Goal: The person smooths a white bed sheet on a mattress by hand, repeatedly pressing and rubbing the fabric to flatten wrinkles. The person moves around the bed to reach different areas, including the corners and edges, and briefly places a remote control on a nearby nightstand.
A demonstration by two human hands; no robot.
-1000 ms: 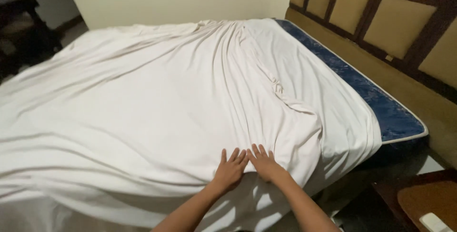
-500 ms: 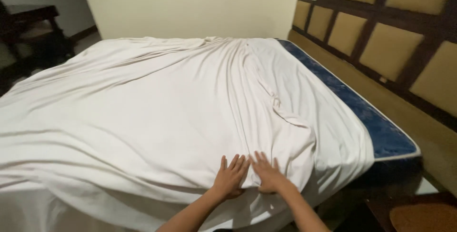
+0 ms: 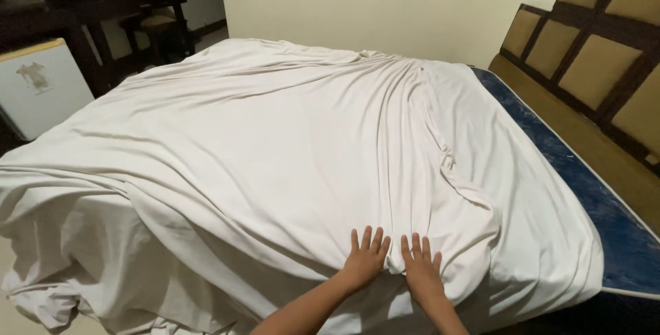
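Sheet flat under left hand, right hand.

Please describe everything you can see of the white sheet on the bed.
The white sheet looks like soft cotton, creased, with long folds running toward the far corner. It covers most of the mattress, leaving a blue strip bare on the right, and hangs bunched over the left edge. The left hand and right hand press flat on its near edge.

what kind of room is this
Most likely a bedroom, perhaps a hotel room. A bed with a rumpled white sheet over a blue mattress fills the view, a padded headboard lines the wall, and a small white fridge stands beside a dark desk.
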